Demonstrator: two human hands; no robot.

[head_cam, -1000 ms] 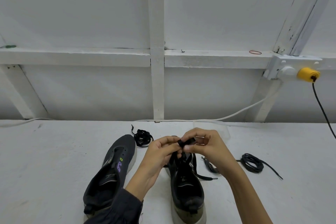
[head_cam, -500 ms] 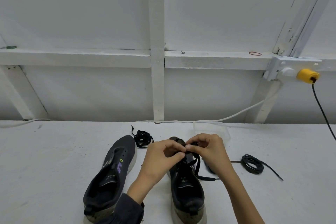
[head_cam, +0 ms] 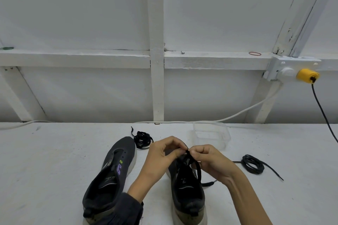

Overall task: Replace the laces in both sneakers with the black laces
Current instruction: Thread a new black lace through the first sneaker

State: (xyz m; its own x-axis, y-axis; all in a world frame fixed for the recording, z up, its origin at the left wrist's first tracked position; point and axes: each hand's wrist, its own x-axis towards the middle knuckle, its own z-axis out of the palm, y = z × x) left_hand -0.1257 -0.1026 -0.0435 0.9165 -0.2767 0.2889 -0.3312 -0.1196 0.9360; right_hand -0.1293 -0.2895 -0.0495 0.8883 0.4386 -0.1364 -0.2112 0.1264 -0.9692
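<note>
Two dark grey sneakers stand on the white table, heels toward me. The left sneaker (head_cam: 111, 175) has bare eyelets and no lace. Over the toe end of the right sneaker (head_cam: 186, 192), my left hand (head_cam: 162, 153) and my right hand (head_cam: 210, 159) meet and both pinch a black lace (head_cam: 198, 170) just above the eyelets. The lace's strands run down across the tongue, and one end trails off the shoe's right side. A bundled black lace (head_cam: 142, 139) lies beyond the left sneaker. A coiled thin dark lace (head_cam: 253, 164) lies to the right.
A clear plastic container (head_cam: 212, 135) sits behind my hands near the wall. A white cable (head_cam: 237, 114) runs along the table's back edge up to a wall socket with a yellow plug (head_cam: 307, 76) and a black cord hanging at the right.
Both hands have come down from above the right sneaker to its toe-end eyelets, still pinching the black lace between them.
</note>
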